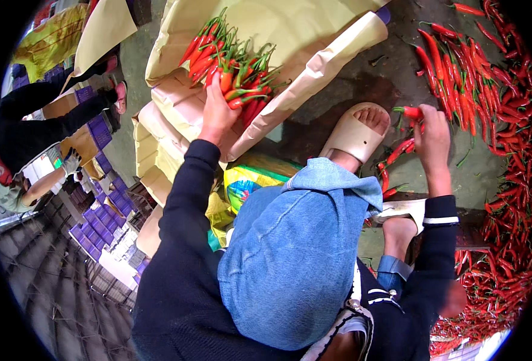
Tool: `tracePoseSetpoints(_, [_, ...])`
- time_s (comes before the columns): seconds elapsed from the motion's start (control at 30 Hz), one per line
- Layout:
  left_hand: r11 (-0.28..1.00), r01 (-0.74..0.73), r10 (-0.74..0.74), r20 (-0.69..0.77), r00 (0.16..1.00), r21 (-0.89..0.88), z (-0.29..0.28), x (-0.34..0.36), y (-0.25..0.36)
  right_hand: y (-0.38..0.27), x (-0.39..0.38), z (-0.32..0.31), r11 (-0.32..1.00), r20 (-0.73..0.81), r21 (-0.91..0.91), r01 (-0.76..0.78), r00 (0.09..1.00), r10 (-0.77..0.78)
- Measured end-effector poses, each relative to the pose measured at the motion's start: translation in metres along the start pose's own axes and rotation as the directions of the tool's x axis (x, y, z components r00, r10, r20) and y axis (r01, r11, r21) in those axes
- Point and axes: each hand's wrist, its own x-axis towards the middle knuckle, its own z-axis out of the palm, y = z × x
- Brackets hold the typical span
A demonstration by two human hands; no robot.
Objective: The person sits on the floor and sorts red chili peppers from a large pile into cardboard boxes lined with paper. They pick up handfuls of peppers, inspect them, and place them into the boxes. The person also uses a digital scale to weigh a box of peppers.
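Observation:
My left hand [217, 114] is at the near side of a bunch of red chili peppers [233, 66] with green stems. Its fingers are closed around some of them and partly hidden. The bunch lies in an open box lined with tan paper [314, 69]. On the right, my right hand [431, 135] pinches a red chili pepper [409, 112] by its body, stem pointing left. It is raised above the floor, close to a loose group of chili peppers [449, 72]. A few more chili peppers [398, 153] lie beneath and left of this hand.
A long heap of red chili peppers [513, 210] runs along the right. My denim-covered knee [290, 259] and sandalled foot [357, 133] sit between my arms. A yellow bag [248, 180] lies beside the box. Far left, a person [37, 132] works near stacked purple crates [100, 231].

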Motion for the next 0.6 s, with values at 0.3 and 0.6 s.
tracePoseSetpoints(0.3, [0.95,0.132,-0.071,-0.215,0.974,0.283,0.014,0.018,-0.024,-0.046,-0.042,0.014,0.92,0.113,0.243,-0.308,0.951,0.288])
tracePoseSetpoints(0.6, [0.982,-0.046,0.054,-0.037,0.998,0.181,0.012,0.014,-0.011,-0.052,-0.073,0.032,0.616,0.173,0.576,-0.538,0.816,0.552])
